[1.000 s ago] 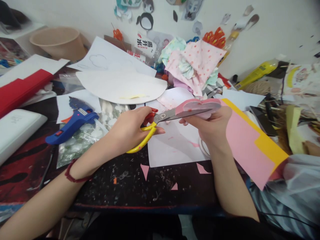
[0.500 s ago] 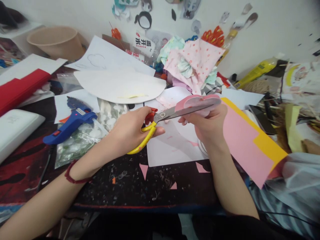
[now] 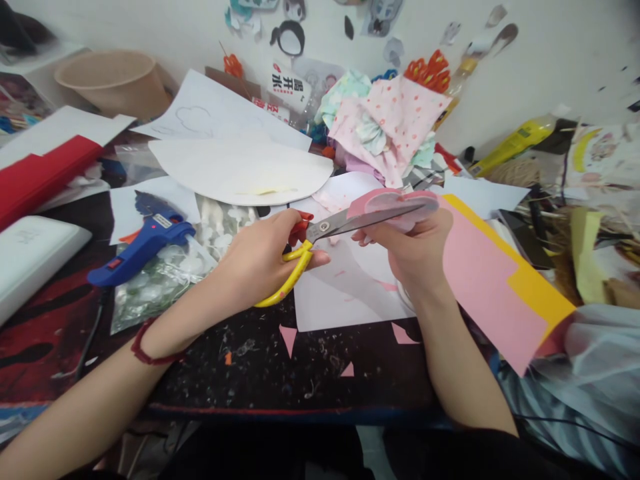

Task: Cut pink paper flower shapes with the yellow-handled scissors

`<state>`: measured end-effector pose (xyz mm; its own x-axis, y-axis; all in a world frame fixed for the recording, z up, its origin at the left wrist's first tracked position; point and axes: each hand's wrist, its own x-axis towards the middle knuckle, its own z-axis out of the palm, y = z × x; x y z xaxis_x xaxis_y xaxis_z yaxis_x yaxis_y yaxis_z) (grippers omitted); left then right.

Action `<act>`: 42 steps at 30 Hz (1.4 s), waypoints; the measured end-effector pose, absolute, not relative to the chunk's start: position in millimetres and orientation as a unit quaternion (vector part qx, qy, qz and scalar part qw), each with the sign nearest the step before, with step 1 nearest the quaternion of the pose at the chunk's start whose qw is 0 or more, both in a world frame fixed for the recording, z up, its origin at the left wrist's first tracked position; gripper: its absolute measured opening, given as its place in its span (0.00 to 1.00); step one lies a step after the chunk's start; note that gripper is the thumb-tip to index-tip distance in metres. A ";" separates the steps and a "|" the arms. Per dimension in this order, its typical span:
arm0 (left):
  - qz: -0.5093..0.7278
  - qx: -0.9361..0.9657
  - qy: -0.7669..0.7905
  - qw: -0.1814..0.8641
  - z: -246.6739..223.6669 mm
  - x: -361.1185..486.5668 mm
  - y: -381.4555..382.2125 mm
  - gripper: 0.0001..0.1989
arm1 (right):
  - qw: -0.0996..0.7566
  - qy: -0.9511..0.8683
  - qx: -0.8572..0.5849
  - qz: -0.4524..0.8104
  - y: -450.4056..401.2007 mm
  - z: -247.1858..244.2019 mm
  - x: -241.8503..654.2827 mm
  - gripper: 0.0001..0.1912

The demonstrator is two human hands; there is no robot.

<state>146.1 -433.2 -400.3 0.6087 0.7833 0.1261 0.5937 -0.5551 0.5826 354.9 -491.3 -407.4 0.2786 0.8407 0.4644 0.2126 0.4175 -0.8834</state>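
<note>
My left hand (image 3: 267, 253) is closed round the handles of a pair of scissors (image 3: 325, 228), one handle yellow and the other red. The blades point right and lie against a pink cut-out with a rounded, cloud-like outline (image 3: 373, 204), a paler layer showing on it. My right hand (image 3: 415, 247) pinches this cut-out from below and from the right; some of its fingertips are hidden behind the blades and the cut-out. Below both hands lies a white sheet of paper (image 3: 345, 307). Pink paper scraps (image 3: 289, 339) are scattered on the dark table near its front edge.
At left are a blue glue gun (image 3: 143, 250) and a clear bag (image 3: 150, 300). A white rounded board (image 3: 240, 170) lies behind my hands. Pink and yellow sheets (image 3: 495, 293) are at right, patterned cloth (image 3: 395, 120) at the back, a beige bowl (image 3: 113, 87) at back left.
The scissor blades have opened slightly wider at the pink cut-out. Both hands keep nearly the same place and hold the same things.
</note>
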 end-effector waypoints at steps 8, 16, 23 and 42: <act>0.170 0.868 0.396 0.247 -401.3 144.2 -432.9 0.22 | 0.651 -0.536 -0.463 0.273 -490.1 -405.1 353.4 0.05; 0.135 0.861 0.346 0.347 -389.5 126.6 -418.0 0.19 | 0.655 -0.498 -0.467 0.324 -488.6 -407.5 354.9 0.04; 0.237 0.813 0.335 0.412 -384.5 124.4 -418.8 0.13 | 0.656 -0.492 -0.459 0.341 -490.9 -405.3 351.8 0.06; 0.481 0.681 0.324 0.447 -409.3 162.9 -449.6 0.14 | 0.602 -0.526 -0.468 0.378 -492.6 -421.6 334.9 0.05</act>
<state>162.9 -449.6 -409.3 0.3280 0.8711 0.3656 0.0122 -0.3908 0.9204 334.9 -492.6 -421.6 0.1615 0.9466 0.2790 0.0372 0.2766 -0.9603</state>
